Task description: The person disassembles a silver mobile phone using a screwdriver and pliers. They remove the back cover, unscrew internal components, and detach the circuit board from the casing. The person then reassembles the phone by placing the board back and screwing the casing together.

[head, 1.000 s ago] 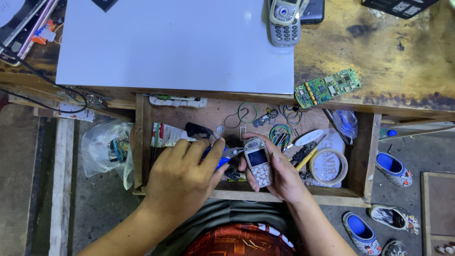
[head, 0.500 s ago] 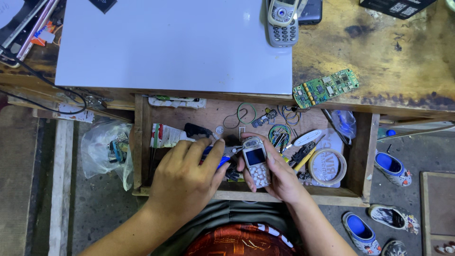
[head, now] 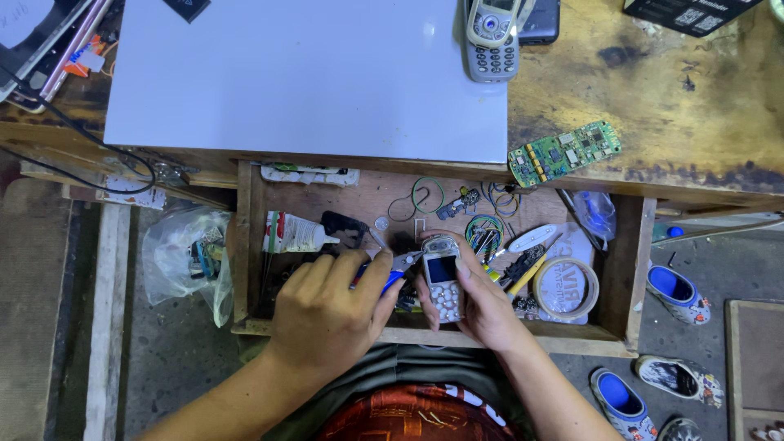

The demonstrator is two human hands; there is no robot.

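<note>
I see a small phone with a dark blue screen in the right hand; far right, a black box with white labels.

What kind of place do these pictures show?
Probably a small phone repair bench. The right hand holds a small silver keypad phone over an open wooden drawer of small parts, and a bare green circuit board lies on the worn wooden desk.

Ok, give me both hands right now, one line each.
Left hand: closed on a blue-handled tool, its tip toward the phone.
Right hand: closed around a small keypad phone, held over the open drawer.
</note>
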